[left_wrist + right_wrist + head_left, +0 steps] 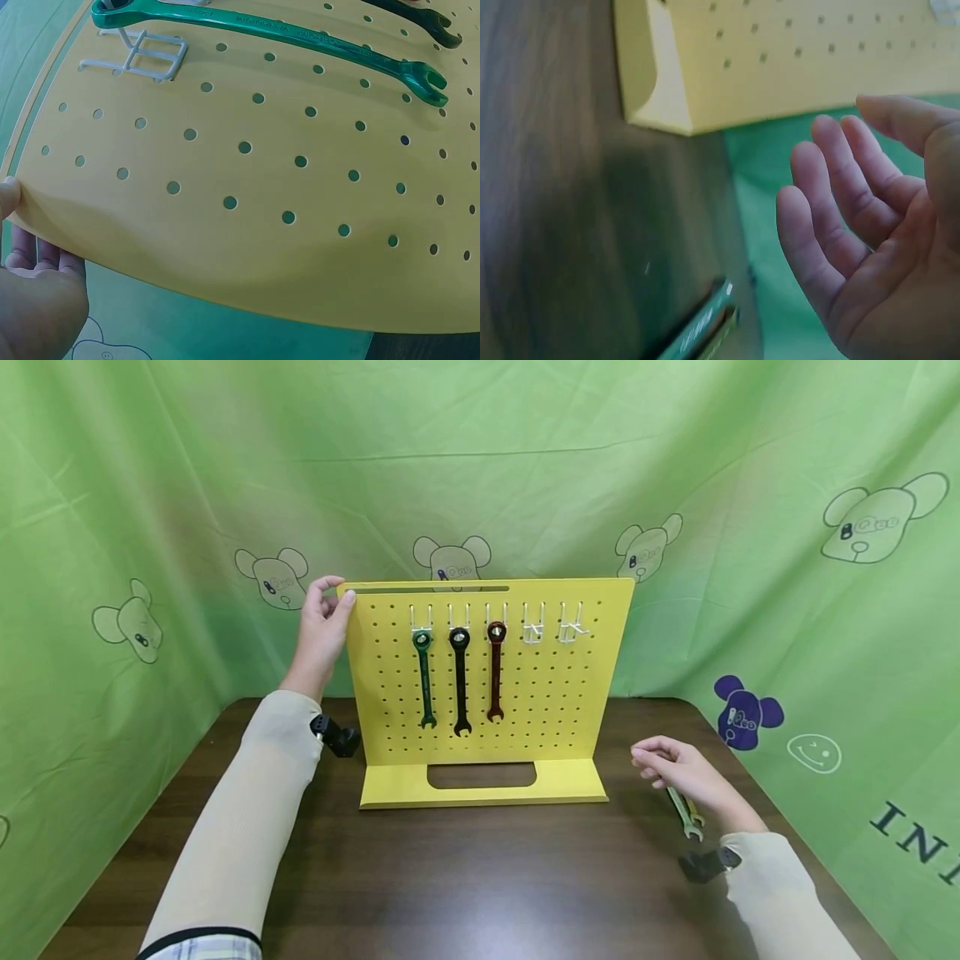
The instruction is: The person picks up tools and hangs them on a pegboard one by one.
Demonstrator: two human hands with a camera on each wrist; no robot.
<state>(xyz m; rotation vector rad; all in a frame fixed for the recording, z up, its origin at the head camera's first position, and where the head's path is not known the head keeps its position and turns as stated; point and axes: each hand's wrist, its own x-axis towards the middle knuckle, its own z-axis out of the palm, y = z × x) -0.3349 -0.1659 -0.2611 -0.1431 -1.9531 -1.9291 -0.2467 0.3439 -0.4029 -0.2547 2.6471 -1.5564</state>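
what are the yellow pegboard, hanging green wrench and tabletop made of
Yellow pegboard: probably painted sheet metal, satin, given its thin edge and bent base; plastic is possible. Hanging green wrench: likely metal, glossy coloured coating, given its bright highlights. Tabletop: wood or wood-look laminate, low sheen, from its brown grain.

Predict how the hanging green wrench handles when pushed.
The green wrench is probably stiff, given its straight metallic shaft. Its glossy finish could feel slippery. Hanging by its ring end from a white hook, it may swing.

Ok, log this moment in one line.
left grip: holds pegboard at upper left corner | right grip: empty, near two wrenches on table | hung: green wrench, black wrench, red wrench | bare: two hooks
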